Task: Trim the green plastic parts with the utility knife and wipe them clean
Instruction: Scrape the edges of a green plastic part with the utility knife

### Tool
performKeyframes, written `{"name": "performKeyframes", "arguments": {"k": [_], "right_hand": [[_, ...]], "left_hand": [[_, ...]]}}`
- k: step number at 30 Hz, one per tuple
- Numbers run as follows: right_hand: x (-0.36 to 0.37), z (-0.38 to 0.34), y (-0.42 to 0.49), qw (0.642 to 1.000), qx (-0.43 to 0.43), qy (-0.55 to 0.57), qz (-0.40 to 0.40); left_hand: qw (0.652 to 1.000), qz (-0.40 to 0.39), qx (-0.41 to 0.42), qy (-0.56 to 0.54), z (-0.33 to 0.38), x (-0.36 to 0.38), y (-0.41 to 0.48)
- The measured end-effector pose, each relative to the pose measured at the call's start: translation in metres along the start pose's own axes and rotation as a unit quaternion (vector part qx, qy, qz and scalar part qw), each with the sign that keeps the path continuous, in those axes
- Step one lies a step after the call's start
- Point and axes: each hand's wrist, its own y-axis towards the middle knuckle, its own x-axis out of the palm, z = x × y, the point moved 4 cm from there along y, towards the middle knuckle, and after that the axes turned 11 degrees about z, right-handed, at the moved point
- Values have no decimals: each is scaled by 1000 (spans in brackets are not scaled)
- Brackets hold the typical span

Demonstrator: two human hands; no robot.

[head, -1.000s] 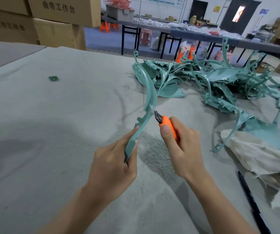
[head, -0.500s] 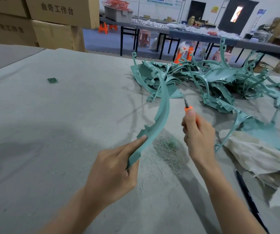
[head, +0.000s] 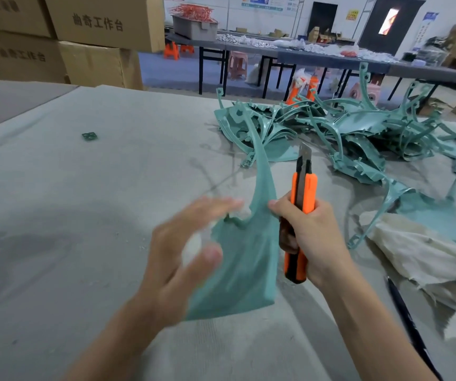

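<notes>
Head view shows your right hand [head: 312, 232] gripping the utility knife [head: 302, 193] upright, its fingers curled round the orange handle and the blade pointing up. One fingertip of this hand touches the edge of the green plastic part [head: 248, 265], which is in the air between both hands, above the bench [head: 84, 215]. Your left hand [head: 182, 257] is blurred, with the fingers spread and straight, just beside the part. It seems to touch the part, but I cannot tell for sure. A pile of green parts [head: 358, 133] lies farther back, and a pale cloth [head: 419, 257] lies at the right.
</notes>
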Motion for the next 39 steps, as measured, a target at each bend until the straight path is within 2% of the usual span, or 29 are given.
{"name": "performKeyframes", "arguments": {"k": [2,4,6,8,11,13,15,18,23,34,39], "right_hand": [[6,-2,-6,1000,-6,4,-27],[15,-1,-13,999,-14,10,-52],[23,0,-19,997,-17,35,-74],[29,-2,-23,992,-22,71,-104],[29,-7,-25,984,-40,100,-143],[24,-6,-23,990,-76,24,-120],[22,-6,-23,981,-155,-80,-89],[24,-7,-28,947,-249,-186,-74],[25,-8,-30,923,-298,-221,-100],[27,-2,-29,905,-300,-282,-107],[32,0,-31,912,-302,-262,-94]], "left_hand": [[985,78,-67,136,-8,-3,10],[961,40,-88,258,-16,5,14],[958,0,-92,270,-22,15,15],[968,12,-131,213,-26,16,12],[970,89,-207,90,-30,7,7],[960,128,-247,39,-31,1,5],[954,143,-263,33,-35,-3,6],[960,117,-251,28,-34,-4,15],[955,110,-271,-47,-35,2,19],[949,47,-296,-100,-45,8,9],[943,50,-299,-140,-45,6,8]]}}
